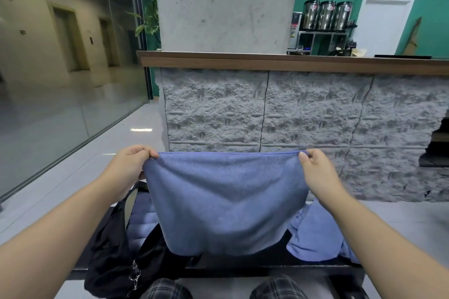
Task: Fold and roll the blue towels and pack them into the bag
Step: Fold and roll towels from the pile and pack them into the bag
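Held towel [226,201]: a blue, soft, fuzzy cloth, stretched out in the air in the near middle of the scene; its top edge runs straight between the two hands and the rest hangs down in a broad curved sheet.
Left hand [128,167]: fingers and thumb curled, pinching the towel's top left corner.
Right hand [315,170]: thumb and fingers pinching the top right corner.
Bag [109,250]: black, limp, slightly shiny fabric, lying near left on the bench below the towel, with a metal clip [134,274] hanging at its near side; a strap loops up toward the left hand.
Other towels [315,233]: a crumpled paler blue heap near right on the bench, partly behind the right forearm; more blue cloth [143,216] with rounded folds sits beside the bag, half hidden by the held towel.
Bench [267,267]: dark and flat, mostly covered by the hanging towel.
Knees [277,289]: plaid trousers at the bottom edge.
Counter [291,62]: far, with a brown wooden top over rough grey stone-textured panels.
Pillar [226,5]: smooth grey concrete above the counter.
Urns [326,16]: three shiny metal cylinders, far right, before a green wall.
Glass wall [73,56]: far left, over a glossy pale floor.
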`<act>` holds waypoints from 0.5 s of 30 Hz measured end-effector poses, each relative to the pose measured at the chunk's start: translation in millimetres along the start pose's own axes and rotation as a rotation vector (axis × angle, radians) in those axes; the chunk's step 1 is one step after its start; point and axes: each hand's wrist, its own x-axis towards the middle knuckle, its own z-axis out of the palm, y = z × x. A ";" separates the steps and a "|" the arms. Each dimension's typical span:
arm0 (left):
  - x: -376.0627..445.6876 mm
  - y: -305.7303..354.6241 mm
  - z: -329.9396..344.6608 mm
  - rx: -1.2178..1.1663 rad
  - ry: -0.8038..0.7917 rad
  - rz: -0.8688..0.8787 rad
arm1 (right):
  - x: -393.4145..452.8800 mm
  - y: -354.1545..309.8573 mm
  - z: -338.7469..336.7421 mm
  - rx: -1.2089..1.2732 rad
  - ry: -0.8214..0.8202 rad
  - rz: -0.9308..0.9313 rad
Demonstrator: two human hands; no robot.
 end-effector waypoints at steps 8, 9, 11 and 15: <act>-18.1 5.3 5.2 0.211 -0.408 -0.015 | 6.3 -8.0 14.5 0.286 -0.077 0.281; -21.5 5.4 9.3 0.223 -0.403 0.043 | 5.2 -10.3 16.8 0.334 -0.094 0.279; -24.7 4.1 16.8 0.314 -0.354 0.196 | 1.4 -14.3 22.0 0.421 -0.130 0.262; -37.7 4.4 31.0 0.426 -0.421 0.362 | -12.5 -22.4 32.3 0.430 -0.159 0.185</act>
